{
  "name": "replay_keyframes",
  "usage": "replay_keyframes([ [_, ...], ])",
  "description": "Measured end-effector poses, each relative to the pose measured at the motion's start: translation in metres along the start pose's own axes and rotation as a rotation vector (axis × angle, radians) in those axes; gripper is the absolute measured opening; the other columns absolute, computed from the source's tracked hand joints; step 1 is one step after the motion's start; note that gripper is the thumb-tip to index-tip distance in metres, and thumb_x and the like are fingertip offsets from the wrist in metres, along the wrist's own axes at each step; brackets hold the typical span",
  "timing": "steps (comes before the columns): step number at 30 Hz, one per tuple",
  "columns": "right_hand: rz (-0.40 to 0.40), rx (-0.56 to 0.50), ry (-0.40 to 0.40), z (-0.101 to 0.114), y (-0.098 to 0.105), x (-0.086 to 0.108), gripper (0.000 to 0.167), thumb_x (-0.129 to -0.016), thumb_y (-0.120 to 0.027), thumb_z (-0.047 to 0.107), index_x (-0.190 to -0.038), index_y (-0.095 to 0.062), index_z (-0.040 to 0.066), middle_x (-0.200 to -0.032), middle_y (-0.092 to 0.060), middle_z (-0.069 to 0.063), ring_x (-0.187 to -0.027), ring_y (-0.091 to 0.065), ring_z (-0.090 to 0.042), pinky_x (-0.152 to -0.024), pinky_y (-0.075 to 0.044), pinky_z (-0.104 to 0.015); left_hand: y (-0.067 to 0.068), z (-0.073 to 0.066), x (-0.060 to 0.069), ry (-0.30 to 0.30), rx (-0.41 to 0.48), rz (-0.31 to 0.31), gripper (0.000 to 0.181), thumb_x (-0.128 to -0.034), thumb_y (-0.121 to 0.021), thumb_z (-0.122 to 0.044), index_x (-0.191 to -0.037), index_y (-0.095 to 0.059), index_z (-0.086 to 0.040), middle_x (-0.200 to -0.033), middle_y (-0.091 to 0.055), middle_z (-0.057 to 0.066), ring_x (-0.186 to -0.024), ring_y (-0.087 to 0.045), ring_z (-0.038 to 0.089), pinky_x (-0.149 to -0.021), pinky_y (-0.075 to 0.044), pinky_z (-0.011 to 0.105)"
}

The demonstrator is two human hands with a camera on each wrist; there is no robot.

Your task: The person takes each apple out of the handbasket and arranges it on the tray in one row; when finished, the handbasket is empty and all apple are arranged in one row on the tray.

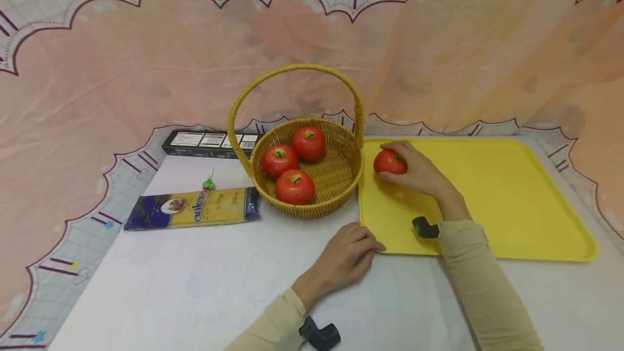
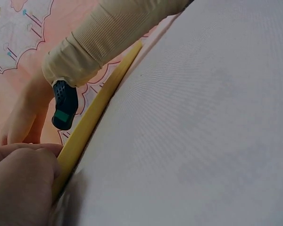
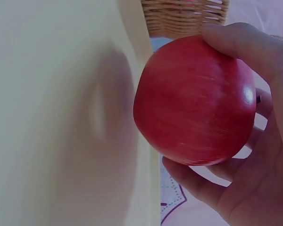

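Observation:
My right hand holds a red apple between thumb and curled fingers. The apple is just above the left part of a yellow tray, with its shadow falling on the tray. At the tray's near left corner, the left hand grips the rim with its thumb and bent fingers; some of those fingers are hidden. Left of the tray stands a yellow wicker basket with a tall handle. Three red apples lie inside it, one at the back, one at the left and one in front.
A pasta packet lies left of the basket, with a green-wrapped lollipop at its upper edge. Behind them is a long black box. A patterned cloth hangs at the back of the white table.

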State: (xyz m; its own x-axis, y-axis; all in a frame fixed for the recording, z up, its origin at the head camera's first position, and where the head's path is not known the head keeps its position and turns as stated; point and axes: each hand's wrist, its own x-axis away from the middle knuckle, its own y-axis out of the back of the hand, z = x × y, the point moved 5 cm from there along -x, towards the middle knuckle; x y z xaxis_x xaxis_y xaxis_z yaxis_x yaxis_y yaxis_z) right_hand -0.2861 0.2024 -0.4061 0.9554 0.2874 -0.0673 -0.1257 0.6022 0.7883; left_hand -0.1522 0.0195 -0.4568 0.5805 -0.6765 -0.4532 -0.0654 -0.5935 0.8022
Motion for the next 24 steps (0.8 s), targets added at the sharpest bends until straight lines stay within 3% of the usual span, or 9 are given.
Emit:
replay_keyframes([
  [13, 0.03, -0.016, -0.006, -0.006, -0.004, 0.0, 0.068, -0.082, -0.071, 0.039, -0.139, -0.042, 0.018, -0.14, -0.04, -0.009, -0.118, -0.048, -0.032, -0.097, -0.044, -0.056, -0.001, 0.0, 0.0, 0.002, -0.001, -0.001, 0.022, -0.0918, -0.053, -0.013, -0.101, -0.07, -0.023, -0.093, -0.06, -0.011, -0.097, -0.051, 0.005, -0.107, -0.034, 0.022],
  [24, 0.086, -0.029, 0.051, -0.004, -0.011, 0.0, 0.07, -0.08, -0.075, 0.027, -0.14, -0.041, 0.016, -0.142, -0.033, -0.014, -0.122, -0.044, -0.035, -0.098, -0.043, -0.057, 0.001, -0.002, 0.001, -0.005, -0.014, -0.013, 0.021, -0.091, -0.054, -0.013, -0.1, -0.07, -0.023, -0.093, -0.059, -0.011, -0.096, -0.051, 0.005, -0.106, -0.035, 0.023],
])
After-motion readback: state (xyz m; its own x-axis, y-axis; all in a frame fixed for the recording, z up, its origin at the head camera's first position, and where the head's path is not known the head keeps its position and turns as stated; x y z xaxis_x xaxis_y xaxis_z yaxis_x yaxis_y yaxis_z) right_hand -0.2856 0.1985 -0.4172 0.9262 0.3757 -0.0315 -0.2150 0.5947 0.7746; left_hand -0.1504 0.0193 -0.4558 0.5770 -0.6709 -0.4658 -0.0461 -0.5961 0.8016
